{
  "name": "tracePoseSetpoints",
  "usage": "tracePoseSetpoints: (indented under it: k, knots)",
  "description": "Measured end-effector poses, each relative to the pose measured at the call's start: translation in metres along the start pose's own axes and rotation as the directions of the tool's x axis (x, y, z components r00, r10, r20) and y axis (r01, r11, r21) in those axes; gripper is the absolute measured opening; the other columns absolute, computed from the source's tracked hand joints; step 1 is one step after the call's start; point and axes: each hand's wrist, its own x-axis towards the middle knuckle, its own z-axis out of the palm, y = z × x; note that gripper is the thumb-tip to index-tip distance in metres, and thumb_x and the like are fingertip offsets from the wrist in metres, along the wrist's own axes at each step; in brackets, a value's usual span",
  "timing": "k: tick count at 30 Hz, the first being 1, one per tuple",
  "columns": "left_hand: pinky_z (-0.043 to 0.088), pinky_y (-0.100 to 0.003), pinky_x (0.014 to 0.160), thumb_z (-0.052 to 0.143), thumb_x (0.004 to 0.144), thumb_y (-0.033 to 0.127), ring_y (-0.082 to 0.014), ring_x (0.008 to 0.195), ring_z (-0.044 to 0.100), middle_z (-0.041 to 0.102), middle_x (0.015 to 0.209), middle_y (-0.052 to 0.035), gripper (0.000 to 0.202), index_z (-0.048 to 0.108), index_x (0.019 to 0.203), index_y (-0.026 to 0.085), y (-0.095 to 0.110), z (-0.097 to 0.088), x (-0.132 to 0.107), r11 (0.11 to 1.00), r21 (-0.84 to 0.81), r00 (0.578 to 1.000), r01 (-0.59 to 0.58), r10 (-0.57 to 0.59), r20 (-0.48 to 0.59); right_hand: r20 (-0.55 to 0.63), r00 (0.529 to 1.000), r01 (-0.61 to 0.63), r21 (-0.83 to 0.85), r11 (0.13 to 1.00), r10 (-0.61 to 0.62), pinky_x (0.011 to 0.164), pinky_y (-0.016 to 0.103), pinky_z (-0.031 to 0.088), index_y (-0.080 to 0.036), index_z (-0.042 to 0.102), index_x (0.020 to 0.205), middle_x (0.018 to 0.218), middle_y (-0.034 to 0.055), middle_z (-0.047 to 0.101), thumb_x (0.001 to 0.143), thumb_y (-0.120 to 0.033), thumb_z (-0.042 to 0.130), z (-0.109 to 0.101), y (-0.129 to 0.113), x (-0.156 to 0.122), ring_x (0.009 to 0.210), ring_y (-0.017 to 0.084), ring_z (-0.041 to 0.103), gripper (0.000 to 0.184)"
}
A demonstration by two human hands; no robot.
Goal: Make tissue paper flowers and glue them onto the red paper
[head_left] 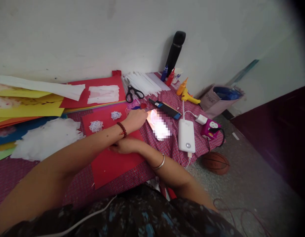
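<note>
My left hand (137, 120), with a dark red bead bracelet at its wrist, reaches across to the near left edge of a lit phone (152, 116). Its fingers are curled, and a fingertip is at the phone's edge; whether it touches I cannot tell. Below the left wrist, my right hand (126, 145) is closed over the red sheet (118, 168), its fingers partly covered by the left forearm. What it holds, if anything, is hidden. Two crumpled clumps, one larger clump (96, 126) and one smaller clump (116, 115), white with bluish specks, lie on the red sheet.
Black scissors (134, 93), white strips (145, 84), paint bottles (182, 86) and a yellow glue gun (190, 96) lie behind. A power bank (186, 136) and purple socket block (210, 129) are at right. Stacked coloured paper (26, 107) covers the left. A basketball (216, 163) is on the floor.
</note>
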Motion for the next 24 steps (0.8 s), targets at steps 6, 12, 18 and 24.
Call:
tracePoseSetpoints:
  k: [6, 12, 18, 24]
  knots:
    - [0.05, -0.035, 0.067, 0.044, 0.092, 0.006, -0.0288, 0.09, 0.069, 0.068, 0.099, -0.0175, 0.025, 0.068, 0.102, 0.007, 0.0, -0.005, -0.01, 0.999, 0.041, 0.999, -0.017, 0.018, -0.037, -0.017, 1.0, 0.02, -0.058, 0.998, -0.021, 0.103, 0.036, 0.047, -0.011, 0.067, 0.117, 0.13, 0.0135, 0.067, 0.094, -0.023, 0.055, 0.004, -0.001, 0.001, 0.118, 0.025, 0.062, 0.028]
    - [0.05, -0.034, 0.071, 0.045, 0.095, 0.009, -0.0269, 0.094, 0.066, 0.068, 0.104, -0.015, 0.024, 0.066, 0.106, 0.009, 0.003, -0.027, -0.035, 0.995, 0.077, 0.996, -0.057, 0.062, -0.059, -0.052, 0.998, 0.022, -0.073, 0.997, -0.026, 0.104, 0.036, 0.046, -0.01, 0.06, 0.13, 0.139, 0.014, 0.061, 0.095, -0.026, 0.055, 0.0, -0.004, -0.006, 0.123, 0.025, 0.059, 0.038]
    - [0.048, -0.034, 0.077, 0.048, 0.095, 0.01, -0.0243, 0.095, 0.063, 0.067, 0.109, -0.0123, 0.021, 0.065, 0.107, 0.012, -0.028, -0.043, -0.067, 0.989, 0.135, 0.991, -0.065, 0.08, -0.107, 0.005, 0.999, 0.054, -0.131, 0.99, -0.054, 0.076, 0.028, 0.046, -0.014, 0.07, 0.104, 0.104, 0.0085, 0.074, 0.096, -0.022, 0.052, -0.011, -0.01, -0.008, 0.086, 0.018, 0.063, 0.022]
    - [0.045, -0.032, 0.069, 0.048, 0.094, 0.006, -0.0236, 0.087, 0.06, 0.065, 0.092, -0.0123, 0.019, 0.066, 0.097, 0.011, -0.119, -0.032, -0.094, 0.971, 0.232, 0.98, -0.062, 0.103, -0.172, 0.045, 0.998, 0.058, -0.119, 0.991, -0.053, 0.066, 0.025, 0.034, -0.013, 0.07, 0.098, 0.093, 0.007, 0.072, 0.096, -0.025, 0.052, -0.015, -0.013, -0.009, 0.075, 0.013, 0.055, 0.022]
